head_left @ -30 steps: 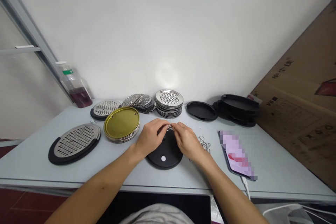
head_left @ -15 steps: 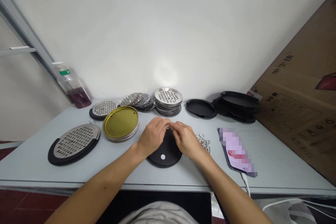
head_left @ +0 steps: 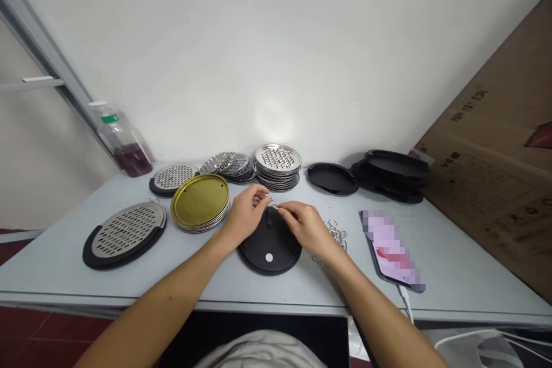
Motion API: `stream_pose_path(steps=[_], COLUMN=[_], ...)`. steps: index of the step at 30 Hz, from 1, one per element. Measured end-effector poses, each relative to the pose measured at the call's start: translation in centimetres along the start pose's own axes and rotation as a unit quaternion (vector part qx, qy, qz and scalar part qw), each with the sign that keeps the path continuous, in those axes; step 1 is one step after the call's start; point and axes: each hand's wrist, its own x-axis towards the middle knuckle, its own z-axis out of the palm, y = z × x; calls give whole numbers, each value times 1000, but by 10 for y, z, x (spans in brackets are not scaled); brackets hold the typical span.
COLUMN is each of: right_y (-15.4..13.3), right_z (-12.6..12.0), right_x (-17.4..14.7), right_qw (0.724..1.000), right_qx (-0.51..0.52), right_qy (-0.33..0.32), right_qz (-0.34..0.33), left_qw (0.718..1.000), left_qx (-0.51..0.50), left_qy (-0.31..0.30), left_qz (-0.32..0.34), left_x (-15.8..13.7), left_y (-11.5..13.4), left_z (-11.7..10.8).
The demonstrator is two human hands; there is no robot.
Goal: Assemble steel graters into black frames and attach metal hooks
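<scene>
A black round holder (head_left: pixel 269 244) with a white dot lies flat on the table in front of me. At its far edge, beside a short black tab, is a small metal ring (head_left: pixel 273 204). My right hand (head_left: pixel 307 227) pinches this ring between thumb and forefinger. From the other side my left hand (head_left: pixel 248 213) has its thumb and curled fingers closed at the same ring; the exact grip is partly hidden. Just right of my right wrist lies a pile of loose metal rings (head_left: pixel 338 233), partly covered by the forearm.
To the left are gold discs (head_left: pixel 200 200) in a stack and slotted metal grater plates in black holders (head_left: pixel 129 233). Behind stand stacked grater discs (head_left: pixel 278 167); black holders (head_left: pixel 394 169) are piled at right. A phone (head_left: pixel 390 250), carton (head_left: pixel 491 184) and bottle (head_left: pixel 129 149) flank them.
My hands have drawn slightly apart at the holder's far edge, so the tab and ring now show between them. The holder stays in about the same place.
</scene>
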Motion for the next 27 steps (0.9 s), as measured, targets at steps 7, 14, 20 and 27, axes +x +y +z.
stream_pose_path(steps=[7, 14, 20, 27], right_y=[-3, 4, 6, 23], right_z=[1, 4, 5, 15], right_x=[0, -2, 0, 6], right_qw=[1000, 995, 990, 990], right_qx=[10, 46, 105, 12], right_qy=[0, 76, 89, 139], right_qz=[16, 37, 34, 30], left_qw=[985, 997, 997, 996], left_qx=[-115, -28, 26, 73], left_qy=[-93, -66, -14, -2], left_qz=[-87, 40, 66, 53], left_x=[-1, -4, -5, -4], left_y=[4, 14, 14, -5], left_z=[-2, -5, -4, 0])
